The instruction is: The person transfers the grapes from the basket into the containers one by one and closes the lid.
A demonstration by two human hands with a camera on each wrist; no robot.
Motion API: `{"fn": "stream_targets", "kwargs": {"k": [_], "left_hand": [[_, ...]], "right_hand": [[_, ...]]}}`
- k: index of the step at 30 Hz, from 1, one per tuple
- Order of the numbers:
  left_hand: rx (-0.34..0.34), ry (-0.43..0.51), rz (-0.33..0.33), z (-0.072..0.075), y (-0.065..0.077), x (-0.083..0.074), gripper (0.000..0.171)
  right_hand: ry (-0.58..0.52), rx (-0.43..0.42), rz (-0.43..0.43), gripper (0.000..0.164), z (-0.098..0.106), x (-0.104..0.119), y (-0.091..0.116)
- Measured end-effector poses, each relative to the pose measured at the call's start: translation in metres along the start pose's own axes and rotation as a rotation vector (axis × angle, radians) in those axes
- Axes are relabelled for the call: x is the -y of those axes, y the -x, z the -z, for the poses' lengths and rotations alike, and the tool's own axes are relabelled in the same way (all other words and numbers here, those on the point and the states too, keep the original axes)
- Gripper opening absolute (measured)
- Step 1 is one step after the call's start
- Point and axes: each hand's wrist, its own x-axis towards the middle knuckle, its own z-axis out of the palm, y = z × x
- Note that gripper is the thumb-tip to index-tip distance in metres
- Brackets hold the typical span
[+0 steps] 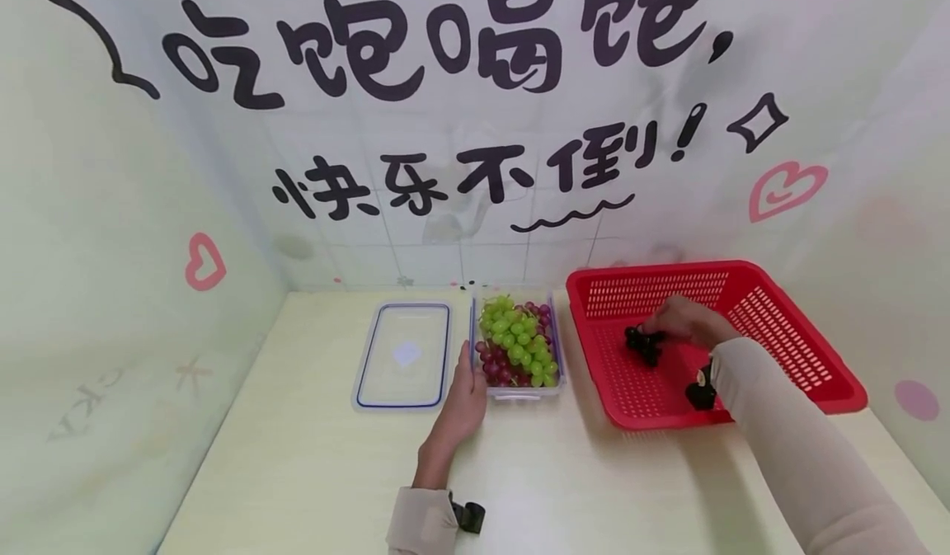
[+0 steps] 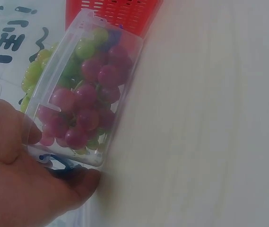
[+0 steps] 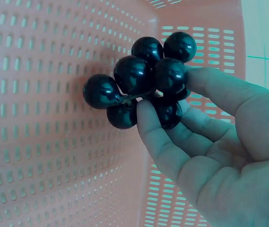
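A clear plastic container (image 1: 512,392) holds green grapes (image 1: 515,332) lying over red grapes (image 1: 499,365). My left hand (image 1: 466,398) grips its left side near the front corner. In the left wrist view, the thumb (image 2: 16,127) lies against the container's wall and a fingertip is at the bottom edge. Inside the red basket (image 1: 616,390), my right hand (image 1: 686,320) pinches a small bunch of black grapes (image 3: 134,75) between thumb and fingers. Seen from the right wrist, the bunch is close to the perforated basket floor, and the fingers hide part of it.
The container's clear lid (image 1: 404,357), edged in blue, lies flat on the pale table (image 1: 319,472) to the left. A white wall covering (image 1: 445,250) with black lettering rises behind the table. The basket's raised walls surround the right hand.
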Motion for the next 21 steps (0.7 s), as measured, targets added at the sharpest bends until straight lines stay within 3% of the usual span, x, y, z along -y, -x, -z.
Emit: {"fn": "stream_targets", "kwargs": {"k": [4,12,21], "left_hand": [[0.003,0.006,0.0,0.001,0.0,0.001,0.06],[0.002,0.003,0.014,0.0,-0.001,0.0,0.061],[0.0,0.0,0.005,0.0,-0.002,-0.002,0.062]], "right_hand": [[-0.006,-0.007,0.0,0.027,0.004,0.005,0.001],[0.011,-0.035,-0.002,0.019,0.006,0.017,0.001],[0.002,-0.117,0.029,0.028,0.003,0.029,0.006]]}}
